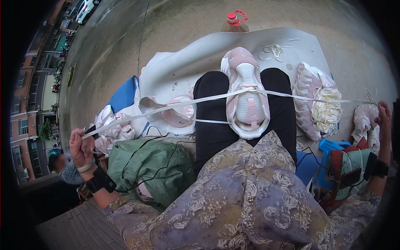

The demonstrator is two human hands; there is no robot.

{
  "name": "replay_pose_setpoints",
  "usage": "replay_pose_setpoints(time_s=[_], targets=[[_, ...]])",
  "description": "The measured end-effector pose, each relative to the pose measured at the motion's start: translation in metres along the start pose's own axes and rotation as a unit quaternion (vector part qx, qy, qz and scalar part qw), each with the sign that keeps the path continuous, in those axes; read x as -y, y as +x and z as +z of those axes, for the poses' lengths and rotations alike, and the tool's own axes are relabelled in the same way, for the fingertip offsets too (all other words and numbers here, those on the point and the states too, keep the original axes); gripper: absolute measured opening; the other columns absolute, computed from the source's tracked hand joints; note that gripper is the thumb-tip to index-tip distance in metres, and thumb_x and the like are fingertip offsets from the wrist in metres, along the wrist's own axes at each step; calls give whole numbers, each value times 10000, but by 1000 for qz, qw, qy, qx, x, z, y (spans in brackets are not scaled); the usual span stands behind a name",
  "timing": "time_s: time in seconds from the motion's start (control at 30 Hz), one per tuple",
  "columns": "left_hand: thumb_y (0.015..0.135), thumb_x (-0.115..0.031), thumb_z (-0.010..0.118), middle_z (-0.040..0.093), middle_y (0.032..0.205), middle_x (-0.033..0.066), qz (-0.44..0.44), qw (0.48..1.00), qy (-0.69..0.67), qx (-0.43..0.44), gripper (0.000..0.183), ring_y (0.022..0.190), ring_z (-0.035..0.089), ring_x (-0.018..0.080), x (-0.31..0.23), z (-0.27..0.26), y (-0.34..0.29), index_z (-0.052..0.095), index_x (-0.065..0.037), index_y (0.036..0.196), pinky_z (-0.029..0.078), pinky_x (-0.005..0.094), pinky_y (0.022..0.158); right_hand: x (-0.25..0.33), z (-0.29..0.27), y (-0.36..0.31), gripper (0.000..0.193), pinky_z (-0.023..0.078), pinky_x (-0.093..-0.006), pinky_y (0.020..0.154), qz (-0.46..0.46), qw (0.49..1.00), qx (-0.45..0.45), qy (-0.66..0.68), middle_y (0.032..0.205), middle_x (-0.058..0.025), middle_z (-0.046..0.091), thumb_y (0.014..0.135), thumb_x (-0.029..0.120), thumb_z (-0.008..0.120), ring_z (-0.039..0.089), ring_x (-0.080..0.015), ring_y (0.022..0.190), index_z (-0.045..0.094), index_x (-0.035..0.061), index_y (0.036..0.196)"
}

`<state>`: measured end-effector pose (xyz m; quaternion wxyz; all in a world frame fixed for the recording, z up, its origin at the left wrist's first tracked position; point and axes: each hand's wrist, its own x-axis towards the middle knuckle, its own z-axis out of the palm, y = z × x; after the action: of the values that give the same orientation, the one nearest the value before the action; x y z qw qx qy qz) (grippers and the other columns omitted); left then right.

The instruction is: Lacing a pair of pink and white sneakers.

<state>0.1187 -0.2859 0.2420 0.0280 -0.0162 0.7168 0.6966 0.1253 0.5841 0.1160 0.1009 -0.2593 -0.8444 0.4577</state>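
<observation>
A pink and white sneaker lies on my lap between my knees, toe pointing away. A flat white shoelace crosses its tongue and stretches out nearly straight to both sides. Far out at the left, my left hand is closed on one end of the lace. My right hand, at the far right edge, is closed on the other end. Lower down, another white strand runs leftward from the shoe's side. Beside my left thigh lies a pink and white shoe upper.
A pale sheet spreads before my knees, with a loose lace on it. At right are bundled pink uppers, a cream lace hank and a blue stool. A green sack sits left; a red-capped bottle stands beyond.
</observation>
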Motion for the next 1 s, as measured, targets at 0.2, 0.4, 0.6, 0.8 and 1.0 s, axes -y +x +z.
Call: replay_pose_setpoints(time_s=[0.2,0.4,0.6,0.8,1.0], targets=[[925,-143,415,613,906,168,30,981,-104,159,328,762,622,227,8,169,49,462,87,1154,492,317,775,122,150,-70,252,470,-200,630,-64,905,330,261,683,-2,568,889,226,547,536,-57,553,576,0,998],[810,91,510,647,931,135,313,845,333,277,308,845,641,207,33,294,75,554,6,1103,490,262,736,175,246,-127,248,494,-238,690,-52,823,450,343,810,-85,629,825,118,619,606,-127,690,595,-37,1018],[801,-22,584,586,653,133,392,789,412,234,77,574,602,207,70,322,108,622,-7,867,449,295,516,163,309,-123,178,446,-195,711,-194,865,323,332,824,-26,598,878,134,567,555,-76,753,631,0,975],[844,-214,607,519,484,8,121,908,332,224,251,409,469,87,87,328,118,608,-23,682,320,246,374,145,337,-126,164,510,-246,610,139,697,472,522,774,-80,630,903,184,529,604,-135,634,565,30,944],[874,-256,559,494,488,-16,-55,969,109,213,319,406,416,24,77,334,119,604,-38,645,287,168,357,146,346,-141,172,515,-281,600,192,628,504,560,778,-75,616,906,181,521,600,-141,622,563,21,953]])
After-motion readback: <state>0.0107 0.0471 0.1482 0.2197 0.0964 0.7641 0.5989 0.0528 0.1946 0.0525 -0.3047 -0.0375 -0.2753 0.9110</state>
